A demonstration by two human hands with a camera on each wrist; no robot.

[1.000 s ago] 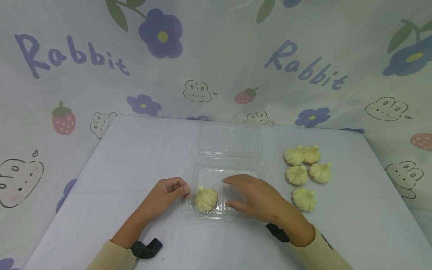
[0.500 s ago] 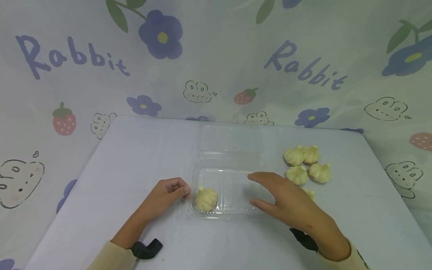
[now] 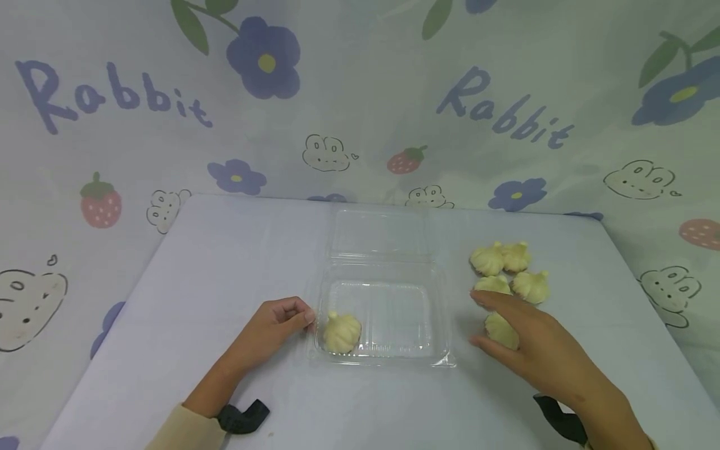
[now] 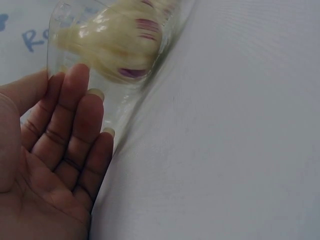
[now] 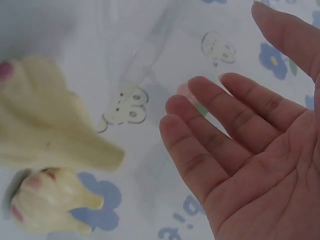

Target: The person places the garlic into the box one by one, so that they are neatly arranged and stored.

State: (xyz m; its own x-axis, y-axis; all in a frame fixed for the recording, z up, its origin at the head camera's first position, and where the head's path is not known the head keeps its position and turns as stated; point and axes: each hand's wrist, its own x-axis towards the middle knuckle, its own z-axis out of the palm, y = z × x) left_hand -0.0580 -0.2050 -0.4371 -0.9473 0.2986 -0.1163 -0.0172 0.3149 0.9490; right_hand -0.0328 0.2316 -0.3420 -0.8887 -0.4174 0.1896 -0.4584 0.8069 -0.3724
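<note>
A clear plastic box point(image 3: 394, 319) lies with its lid folded back, and one garlic bulb point(image 3: 342, 332) sits in its front left corner. My left hand point(image 3: 275, 328) pinches the box's left edge between thumb and fingers; the left wrist view shows the thumb and fingertips on the clear rim point(image 4: 56, 47). My right hand point(image 3: 540, 344) is over the nearest loose bulb point(image 3: 500, 331), partly hiding it, thumb and fingers spread apart and holding nothing. In the right wrist view, a large bulb point(image 5: 42, 117) appears left of the straight fingers.
Several more garlic bulbs point(image 3: 530, 287) lie grouped behind my right hand, right of the box. The open lid point(image 3: 382, 232) extends toward the back edge of the white table point(image 3: 225, 250). A printed curtain point(image 3: 349, 75) hangs behind it.
My right hand has moved right, from above the box to the nearest loose bulb, with fingers still apart. My left hand stays at the box's edge.
</note>
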